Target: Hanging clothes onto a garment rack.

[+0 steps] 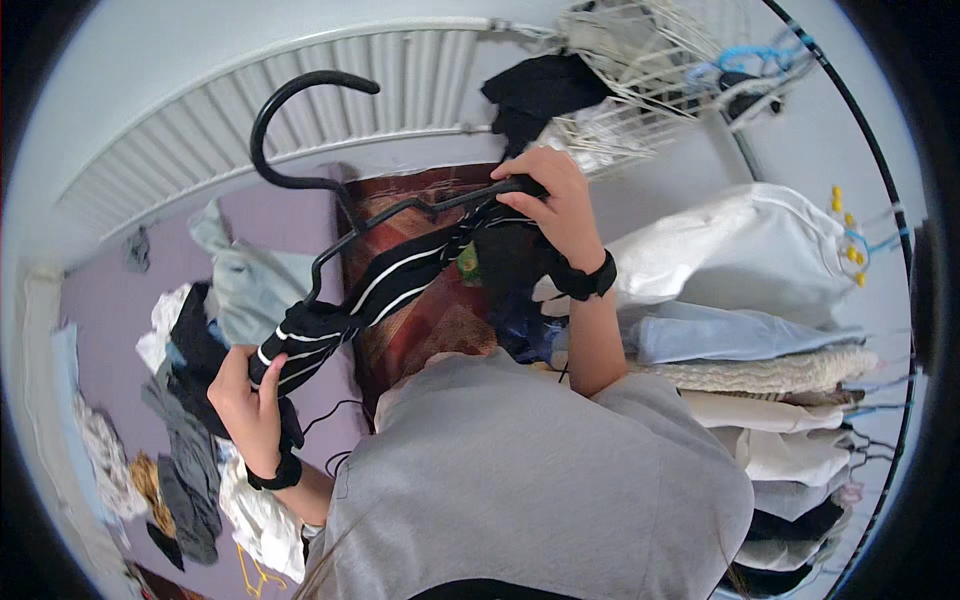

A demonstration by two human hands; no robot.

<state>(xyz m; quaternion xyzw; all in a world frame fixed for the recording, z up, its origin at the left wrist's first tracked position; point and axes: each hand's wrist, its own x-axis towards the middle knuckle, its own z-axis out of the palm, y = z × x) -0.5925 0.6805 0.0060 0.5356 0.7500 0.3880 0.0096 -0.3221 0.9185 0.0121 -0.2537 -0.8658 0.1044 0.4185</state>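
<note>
A black clothes hanger [352, 225] with a large curved hook is held up before me, its hook toward the radiator. From it hangs a black garment with white stripes [397, 274], bunched along the bar. At the hanger's lower left end, my left hand [251, 409] pinches the striped cloth between thumb and fingers. Higher up at the other end, my right hand [555, 202] grips the hanger's tip and the dark cloth there. Each wrist wears a black band. Part of the garment is hidden behind my right hand.
A purple-covered bed [300, 195] on the left carries a pale grey-green garment [259, 289], dark grey clothing [187, 495] and a yellow hanger [259, 577]. Right, clothes including white trousers [720, 232] hang from a black rail [870, 135]. A white radiator [300, 97] and wire rack [645, 67] stand beyond.
</note>
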